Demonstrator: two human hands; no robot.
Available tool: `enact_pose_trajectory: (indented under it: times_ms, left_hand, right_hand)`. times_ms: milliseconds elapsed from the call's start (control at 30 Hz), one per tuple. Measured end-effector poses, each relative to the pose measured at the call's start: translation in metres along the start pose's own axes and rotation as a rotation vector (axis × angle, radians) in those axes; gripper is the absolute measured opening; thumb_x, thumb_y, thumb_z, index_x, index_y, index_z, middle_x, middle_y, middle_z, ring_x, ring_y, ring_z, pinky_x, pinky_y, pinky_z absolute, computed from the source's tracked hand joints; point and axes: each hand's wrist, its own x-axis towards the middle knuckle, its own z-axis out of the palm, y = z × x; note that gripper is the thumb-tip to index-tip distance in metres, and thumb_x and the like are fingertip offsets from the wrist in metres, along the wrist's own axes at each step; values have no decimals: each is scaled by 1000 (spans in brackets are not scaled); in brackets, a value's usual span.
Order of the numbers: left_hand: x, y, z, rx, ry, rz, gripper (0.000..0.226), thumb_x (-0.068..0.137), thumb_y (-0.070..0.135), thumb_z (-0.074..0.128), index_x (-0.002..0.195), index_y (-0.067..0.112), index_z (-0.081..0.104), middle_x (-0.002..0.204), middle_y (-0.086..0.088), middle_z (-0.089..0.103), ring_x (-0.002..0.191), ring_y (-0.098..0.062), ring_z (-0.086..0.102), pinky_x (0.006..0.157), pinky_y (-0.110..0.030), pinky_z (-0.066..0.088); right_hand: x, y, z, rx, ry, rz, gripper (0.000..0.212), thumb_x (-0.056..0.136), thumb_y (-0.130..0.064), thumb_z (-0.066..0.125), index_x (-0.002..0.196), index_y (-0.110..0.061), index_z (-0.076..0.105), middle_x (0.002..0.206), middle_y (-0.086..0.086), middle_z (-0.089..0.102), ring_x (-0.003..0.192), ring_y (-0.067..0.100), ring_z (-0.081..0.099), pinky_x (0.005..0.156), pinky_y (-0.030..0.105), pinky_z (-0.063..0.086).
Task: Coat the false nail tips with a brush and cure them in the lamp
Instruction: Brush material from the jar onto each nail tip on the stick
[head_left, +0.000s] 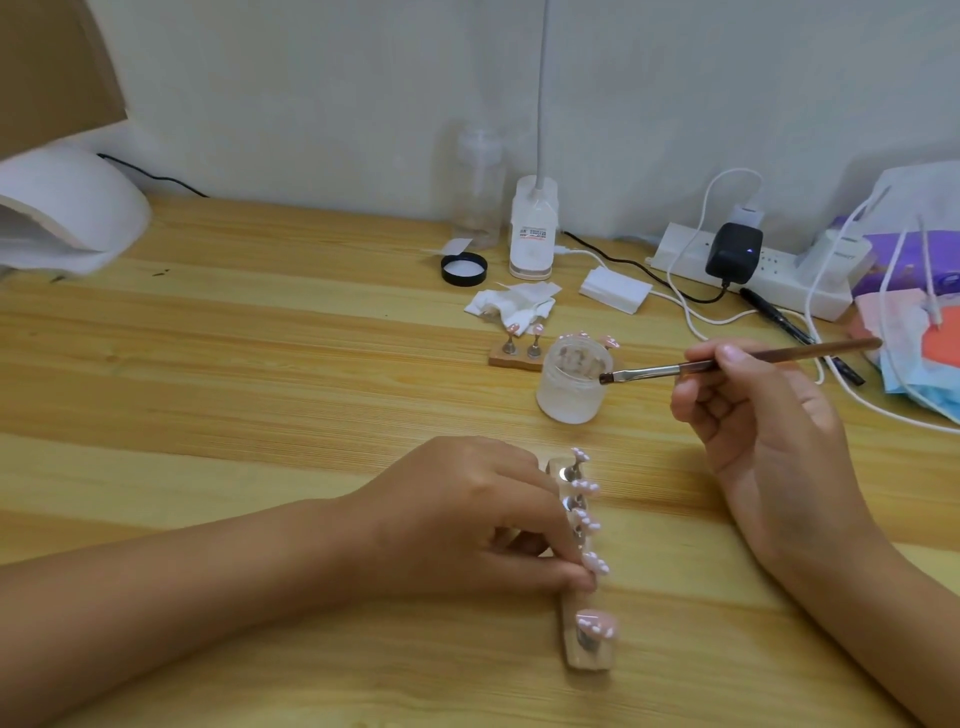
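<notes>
Wooden brush (660, 371) pinched in right hand (763, 415), left hand (467, 514) gripping holder (577, 659)

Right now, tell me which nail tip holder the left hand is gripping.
The near holder, the long strip with pink tips in front of the person; the left hand grips it. The far holder sits untouched behind the frosted jar.

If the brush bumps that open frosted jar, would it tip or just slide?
The frosted jar looks squat and wide-based, so it would probably slide on the wooden table rather than tip. Its walls look thick, so likely heavy for its size. It stands open, so a hard knock might spill it.
</notes>
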Motion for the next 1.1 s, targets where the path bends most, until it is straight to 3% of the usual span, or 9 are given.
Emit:
enact_pose_trajectory:
  times_ms: [133,267,367,433,500,633,733,833,1100]
  left_hand:
    - [-1,1,-5,62,-63,136,13,85,30,74,79,19,78,61,8,60,59,-8,47,64,-14,29]
    - [-2,4,-2,102,-87,238,16,90,30,67,92,19,79,61,5,60,59,-12,45,62,-19,26]
    - [-2,8,0,110,-133,230,19,90,31,66,101,19,77,66,5,64,66,-11,49,69,-11,24]
    - [-2,9,1,132,-125,212,19,90,33,66,101,21,77,73,7,68,73,-10,56,78,-6,26]
    - [-4,10,4,174,-96,226,19,92,33,65,100,22,77,75,7,70,75,-12,62,81,-11,35]
    - [-5,11,7,234,-65,265,20,94,34,62,99,22,77,75,8,71,74,-13,65,78,-20,46]
    - [-4,14,6,215,-48,268,18,90,36,66,94,23,79,69,9,67,70,-7,55,79,-11,33]
    - [-2,12,2,169,-62,302,17,88,34,69,94,22,79,61,7,60,62,-9,46,65,-17,25]
    - [-4,10,1,190,-84,302,20,91,36,64,95,22,78,55,5,52,55,-11,44,57,-20,29]
  right_hand:
    - [0,-1,0,0,-2,1,25,97,-11,48,83,-16,69,72,-1,64,65,10,61,65,19,51]
    - [-1,-2,0,-19,-18,-6,31,97,-12,49,79,-21,72,71,-2,65,66,10,61,65,19,52]
    - [-2,-1,0,-51,-36,-17,29,98,-13,49,82,-21,72,71,-1,65,68,10,61,66,20,52]
    - [-2,-1,0,-71,-35,-35,25,96,-15,49,84,-21,71,72,-1,65,69,11,61,67,20,51]
    - [-3,-1,1,-109,-30,-66,24,94,-16,49,85,-23,71,73,-2,64,71,11,60,66,21,50]
    - [-2,-1,2,-153,-18,-109,21,92,-16,49,89,-23,68,75,-3,63,75,12,56,66,21,48]
    - [-1,0,1,-168,-13,-117,21,92,-16,50,88,-25,69,77,-4,63,77,11,57,66,21,48]
    - [-1,1,1,-176,-19,-111,22,92,-17,50,87,-26,70,77,-5,64,77,11,56,66,21,48]
    - [-2,2,2,-184,-21,-114,20,90,-18,50,88,-24,69,78,-4,64,76,12,56,66,21,47]
